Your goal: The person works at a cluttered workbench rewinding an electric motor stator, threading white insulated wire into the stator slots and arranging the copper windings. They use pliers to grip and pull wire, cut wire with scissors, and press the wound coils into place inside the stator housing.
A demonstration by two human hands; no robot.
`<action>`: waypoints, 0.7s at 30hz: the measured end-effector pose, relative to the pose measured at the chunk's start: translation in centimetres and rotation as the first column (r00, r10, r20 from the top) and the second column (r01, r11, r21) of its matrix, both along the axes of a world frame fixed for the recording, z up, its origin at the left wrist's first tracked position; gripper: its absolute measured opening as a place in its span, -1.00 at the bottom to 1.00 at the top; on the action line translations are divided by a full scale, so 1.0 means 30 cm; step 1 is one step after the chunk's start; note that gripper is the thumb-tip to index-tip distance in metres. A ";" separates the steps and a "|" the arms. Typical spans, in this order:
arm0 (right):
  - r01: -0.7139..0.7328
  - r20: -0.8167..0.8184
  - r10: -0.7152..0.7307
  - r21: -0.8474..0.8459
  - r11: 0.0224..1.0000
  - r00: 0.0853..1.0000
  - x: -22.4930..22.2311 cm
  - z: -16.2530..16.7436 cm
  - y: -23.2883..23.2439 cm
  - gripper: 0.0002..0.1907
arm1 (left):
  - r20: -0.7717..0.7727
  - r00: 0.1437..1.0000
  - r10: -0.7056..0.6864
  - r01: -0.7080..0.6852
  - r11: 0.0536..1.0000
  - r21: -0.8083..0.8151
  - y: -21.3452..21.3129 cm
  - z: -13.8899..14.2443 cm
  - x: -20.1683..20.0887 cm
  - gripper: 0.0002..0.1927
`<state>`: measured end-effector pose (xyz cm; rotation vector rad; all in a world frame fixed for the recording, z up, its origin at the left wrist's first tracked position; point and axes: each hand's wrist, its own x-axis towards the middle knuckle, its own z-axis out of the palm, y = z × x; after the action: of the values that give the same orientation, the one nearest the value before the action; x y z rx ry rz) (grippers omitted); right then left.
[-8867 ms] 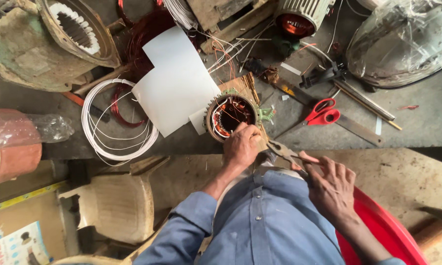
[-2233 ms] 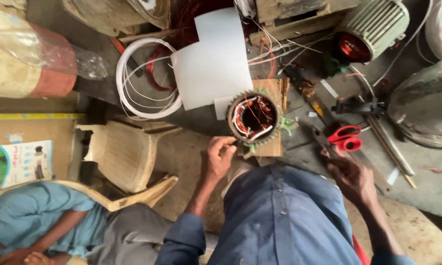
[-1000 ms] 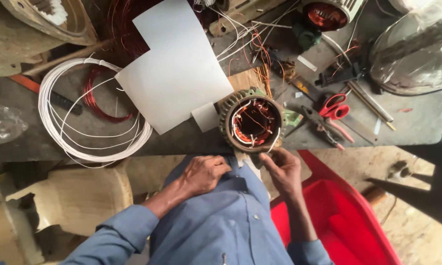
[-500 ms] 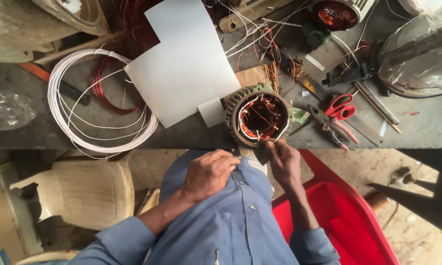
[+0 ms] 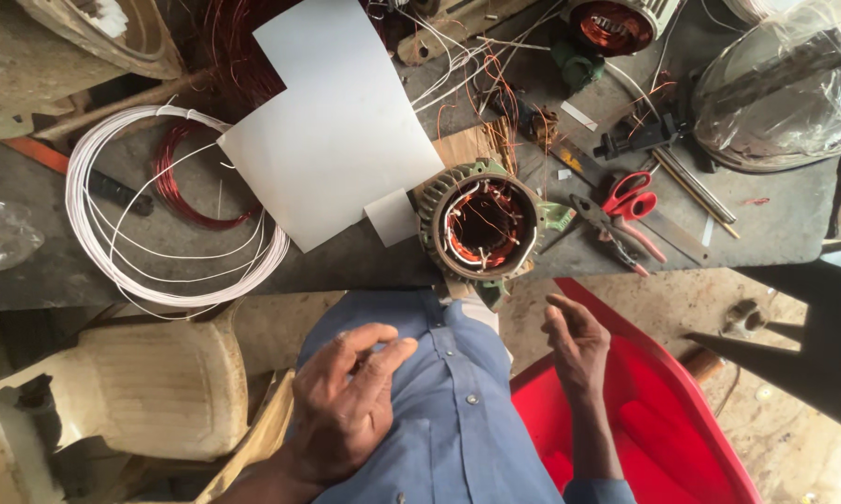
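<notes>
A round motor stator with copper windings lies at the front edge of the grey workbench. My left hand hovers over my blue shirt, fingers loosely curled and empty. To the right and just below the stator is my right hand, with its fingers apart and nothing in it. Neither hand touches the stator.
A white sheet and a coil of white wire lie left of the stator. Red-handled scissors and pliers lie to its right. A red plastic chair stands under my right arm, a cream chair at the left.
Both hands have drawn back from the stator toward my body. The left hand dropped lower over my shirt; the right hand left the stator's rim.
</notes>
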<state>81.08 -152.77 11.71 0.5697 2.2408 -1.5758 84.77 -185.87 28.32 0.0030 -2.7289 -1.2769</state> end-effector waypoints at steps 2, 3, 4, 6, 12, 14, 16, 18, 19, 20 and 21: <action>-0.006 0.002 0.006 0.021 1.000 1.000 0.003 -0.008 0.000 -0.68 | -0.045 0.998 -0.042 0.040 0.998 -0.056 0.004 0.005 -0.019 -0.60; -0.015 0.010 0.015 0.043 0.999 1.000 0.003 -0.011 -0.005 -0.68 | -0.075 0.994 -0.085 0.079 0.994 -0.080 0.016 0.001 -0.046 -0.57; -0.020 0.017 0.019 0.068 0.997 1.000 0.002 -0.011 -0.009 -0.69 | -0.104 0.986 -0.132 0.121 0.987 -0.102 0.034 -0.001 -0.075 -0.53; -0.032 0.017 0.031 0.064 0.997 0.999 -0.004 -0.009 -0.020 -0.67 | -0.160 0.959 -0.232 0.226 0.973 -0.055 0.098 0.002 -0.137 -0.66; -0.180 -0.245 0.122 -0.232 0.956 0.962 -0.013 0.010 -0.035 -0.61 | -0.209 0.936 -0.284 0.331 0.913 0.239 0.197 0.100 -0.188 -0.59; -0.135 -0.194 0.109 -0.127 0.983 0.975 -0.002 0.000 -0.040 -0.63 | -0.161 0.952 -0.262 0.300 0.902 0.309 0.196 0.122 -0.176 -0.48; -0.050 -0.068 0.057 0.094 0.994 0.996 0.021 -0.015 -0.045 -0.70 | -0.127 0.982 -0.142 0.176 0.930 0.322 0.162 0.118 -0.161 -0.45; -0.013 -0.036 0.017 0.099 0.995 0.999 0.045 -0.031 -0.044 -0.70 | -0.106 0.993 -0.059 0.086 0.958 0.273 0.119 0.103 -0.141 -0.48; 0.003 -0.020 -0.001 0.104 0.995 1.000 0.055 -0.038 -0.042 -0.70 | -0.102 0.994 -0.033 0.055 0.974 0.218 0.100 0.097 -0.125 -0.51; 0.008 -0.025 -0.006 0.092 0.996 1.000 0.063 -0.043 -0.040 -0.70 | -0.095 0.995 -0.003 0.019 0.986 0.164 0.085 0.094 -0.106 -0.55; 0.008 -0.030 -0.006 0.080 0.997 1.000 0.066 -0.049 -0.039 -0.71 | -0.087 0.996 0.001 0.012 0.988 0.151 0.074 0.090 -0.088 -0.58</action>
<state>83.07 -153.95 10.25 0.5800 2.3354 -1.5123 82.13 -183.66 31.01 -0.0442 -2.5550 -1.4465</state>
